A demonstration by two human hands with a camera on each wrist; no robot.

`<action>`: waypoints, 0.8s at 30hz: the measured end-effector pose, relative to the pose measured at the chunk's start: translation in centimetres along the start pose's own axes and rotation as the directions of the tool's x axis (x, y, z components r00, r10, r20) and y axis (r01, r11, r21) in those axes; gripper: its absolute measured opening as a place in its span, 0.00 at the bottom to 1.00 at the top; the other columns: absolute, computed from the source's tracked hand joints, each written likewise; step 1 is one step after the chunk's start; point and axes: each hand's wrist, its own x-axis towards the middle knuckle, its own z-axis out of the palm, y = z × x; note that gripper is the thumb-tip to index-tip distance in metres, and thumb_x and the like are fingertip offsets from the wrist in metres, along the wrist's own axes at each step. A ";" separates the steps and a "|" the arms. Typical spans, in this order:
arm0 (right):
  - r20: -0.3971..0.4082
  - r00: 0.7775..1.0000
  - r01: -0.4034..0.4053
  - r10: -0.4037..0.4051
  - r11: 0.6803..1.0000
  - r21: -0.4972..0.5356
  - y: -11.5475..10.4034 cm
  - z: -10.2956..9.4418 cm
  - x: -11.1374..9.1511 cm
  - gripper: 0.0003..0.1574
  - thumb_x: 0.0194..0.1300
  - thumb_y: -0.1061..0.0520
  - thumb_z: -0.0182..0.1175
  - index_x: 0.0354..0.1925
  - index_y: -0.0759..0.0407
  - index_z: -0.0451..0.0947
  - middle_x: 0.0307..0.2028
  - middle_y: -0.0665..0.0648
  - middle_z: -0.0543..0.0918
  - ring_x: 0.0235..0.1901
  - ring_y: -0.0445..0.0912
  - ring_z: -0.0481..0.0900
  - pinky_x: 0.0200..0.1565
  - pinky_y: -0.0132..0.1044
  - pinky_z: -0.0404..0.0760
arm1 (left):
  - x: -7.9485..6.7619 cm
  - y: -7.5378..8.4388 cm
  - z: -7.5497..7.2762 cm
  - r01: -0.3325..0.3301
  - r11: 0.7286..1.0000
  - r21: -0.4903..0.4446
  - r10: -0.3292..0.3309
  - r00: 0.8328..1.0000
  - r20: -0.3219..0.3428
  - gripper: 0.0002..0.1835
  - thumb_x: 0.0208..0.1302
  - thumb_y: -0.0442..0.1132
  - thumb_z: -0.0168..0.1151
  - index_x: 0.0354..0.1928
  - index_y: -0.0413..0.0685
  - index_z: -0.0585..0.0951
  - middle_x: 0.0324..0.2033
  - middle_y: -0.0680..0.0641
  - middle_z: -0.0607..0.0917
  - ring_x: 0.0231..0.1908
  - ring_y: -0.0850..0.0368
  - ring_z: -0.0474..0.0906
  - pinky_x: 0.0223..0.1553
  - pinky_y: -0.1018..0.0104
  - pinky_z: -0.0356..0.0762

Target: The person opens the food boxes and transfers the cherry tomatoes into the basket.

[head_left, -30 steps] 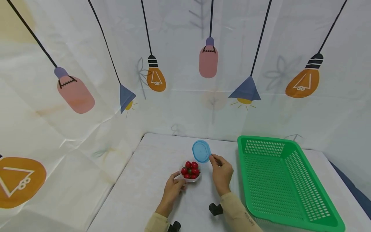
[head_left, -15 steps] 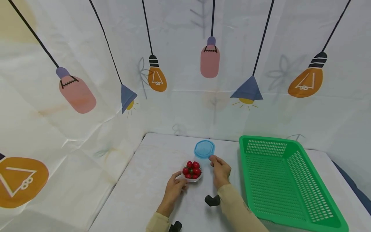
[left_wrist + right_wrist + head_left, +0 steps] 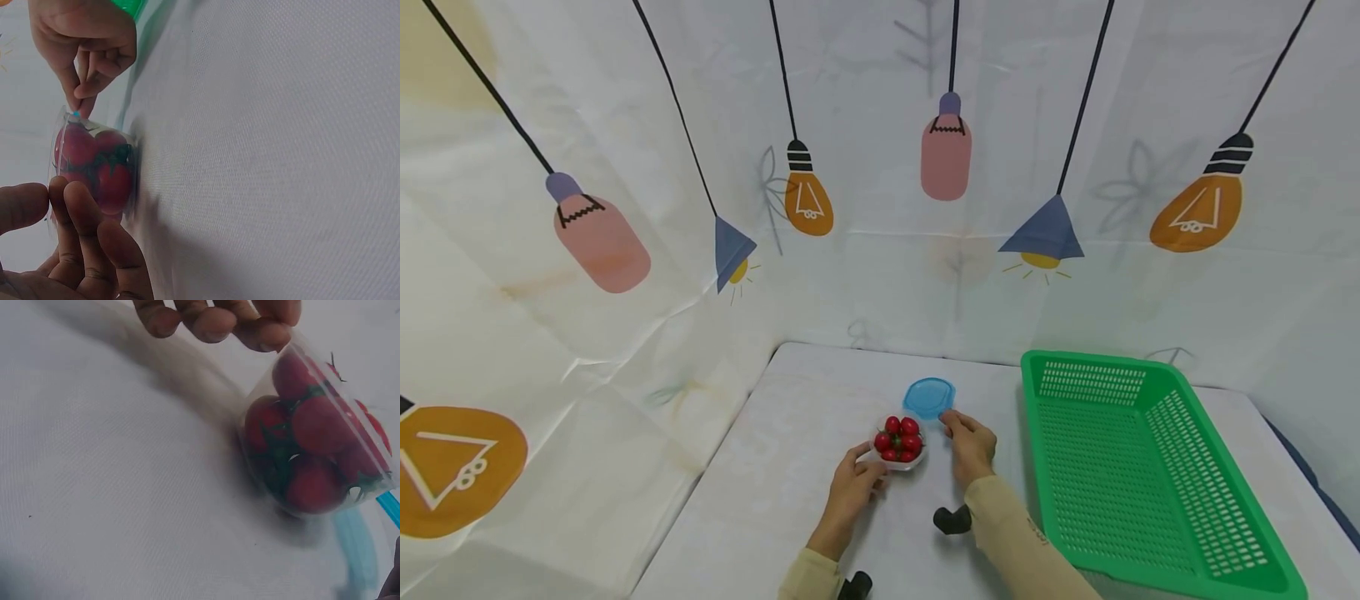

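A small clear plastic tub (image 3: 907, 466) filled with red cherry tomatoes (image 3: 898, 439) stands on the white-covered table. My left hand (image 3: 848, 492) pinches the tub's near-left rim between thumb and fingertips, as the left wrist view shows up close. Green stems show among the tomatoes (image 3: 319, 428) through the tub's wall in the right wrist view. Just behind the tub, a light blue lid (image 3: 929, 398) is held above the table by my right hand (image 3: 972, 446), which pinches its near-right edge. Only a strip of the lid (image 3: 390, 507) appears in the right wrist view.
A large green plastic basket (image 3: 1037, 467) with perforated walls stands to the right of my right forearm. Behind the table (image 3: 737, 517) hangs a white cloth wall (image 3: 865, 283) printed with lamps; it also borders the left side.
My right hand has tipped the blue lid from a steep slant to a flatter one and lowered it slightly. My left hand stays at the tub.
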 end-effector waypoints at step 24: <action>0.036 0.999 -0.027 0.035 0.982 -0.188 0.5 -0.2 0.2 0.21 0.67 0.56 0.66 0.55 0.66 0.81 0.42 0.61 0.88 0.29 0.44 0.81 0.34 0.36 0.77 | -0.4 0.6 0.1 0.019 1.000 0.007 -0.019 1.000 -0.008 0.32 0.70 0.41 0.60 0.72 0.38 0.66 0.43 0.44 0.87 0.38 0.53 0.82 0.41 0.59 0.78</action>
